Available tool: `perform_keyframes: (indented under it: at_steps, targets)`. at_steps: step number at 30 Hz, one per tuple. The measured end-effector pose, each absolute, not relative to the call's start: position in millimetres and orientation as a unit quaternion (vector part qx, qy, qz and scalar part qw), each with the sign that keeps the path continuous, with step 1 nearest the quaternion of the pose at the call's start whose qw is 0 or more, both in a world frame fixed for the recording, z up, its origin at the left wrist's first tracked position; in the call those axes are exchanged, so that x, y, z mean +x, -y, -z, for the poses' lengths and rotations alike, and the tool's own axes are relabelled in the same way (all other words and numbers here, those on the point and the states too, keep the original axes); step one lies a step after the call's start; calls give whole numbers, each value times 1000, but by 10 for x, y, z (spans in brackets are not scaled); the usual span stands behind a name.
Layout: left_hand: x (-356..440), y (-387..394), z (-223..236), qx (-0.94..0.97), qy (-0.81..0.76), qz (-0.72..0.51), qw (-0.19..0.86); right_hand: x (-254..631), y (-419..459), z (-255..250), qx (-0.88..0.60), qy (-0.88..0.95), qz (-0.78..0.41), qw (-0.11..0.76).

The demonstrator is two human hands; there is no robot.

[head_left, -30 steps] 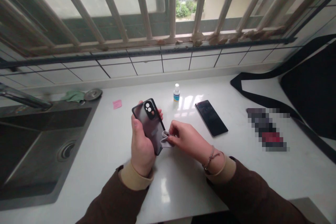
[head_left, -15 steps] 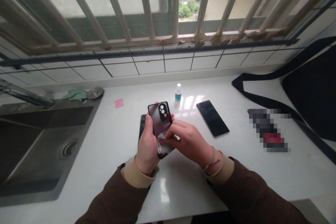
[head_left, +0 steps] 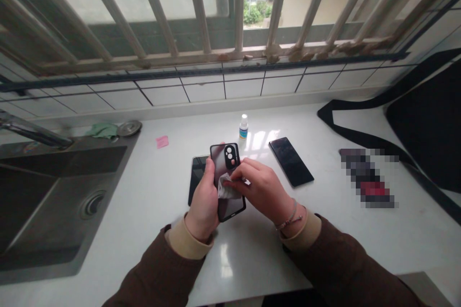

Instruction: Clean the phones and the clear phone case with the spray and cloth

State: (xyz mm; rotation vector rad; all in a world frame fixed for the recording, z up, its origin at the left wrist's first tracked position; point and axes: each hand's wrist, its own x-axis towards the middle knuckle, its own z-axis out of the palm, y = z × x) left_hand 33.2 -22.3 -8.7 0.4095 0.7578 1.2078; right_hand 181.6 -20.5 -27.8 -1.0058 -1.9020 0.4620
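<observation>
A translucent phone case (head_left: 230,210) with a black rim and camera cutouts is tilted up over the counter. My left hand (head_left: 203,199) is closed round its left side, the thumb along the edge. Between the fingertips of my right hand (head_left: 262,184) is a pale, crumpled wipe (head_left: 226,191), pressed to the middle of the case. Partly hidden behind my left hand, a phone (head_left: 196,177) lies on the counter. To the right lies a second dark phone (head_left: 291,162), screen up. Beyond the case stands a small white bottle (head_left: 244,128) with a blue and yellow label.
At the left is a dark sink (head_left: 65,211) with a metal faucet (head_left: 36,130). A green cloth (head_left: 103,130) and a round metal drain cover (head_left: 128,128) rest on its rim. A pink paper (head_left: 162,142) lies nearby. A black bag (head_left: 428,124) with a strap occupies the right.
The case has turned more upright and shifted slightly right in my left hand. The wipe has moved up from the lower part of the case to its middle.
</observation>
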Motion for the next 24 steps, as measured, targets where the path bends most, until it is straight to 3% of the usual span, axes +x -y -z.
perform_keyframes:
  at_steps: [4, 11, 18, 24]
  targets:
    - [345, 227, 37, 189, -326, -556, 741, 1870, 180, 260, -438, 746, -148, 479]
    - [239, 202, 108, 139, -361, -450, 805, 1814, 261, 250, -297, 862, -98, 399]
    - [353, 290, 207, 232, -335, -469, 783, 1882, 239, 231, -460, 748, -101, 467]
    - [312, 342, 232, 229, -339, -393, 824, 1920, 210, 215, -506, 680, -62, 528]
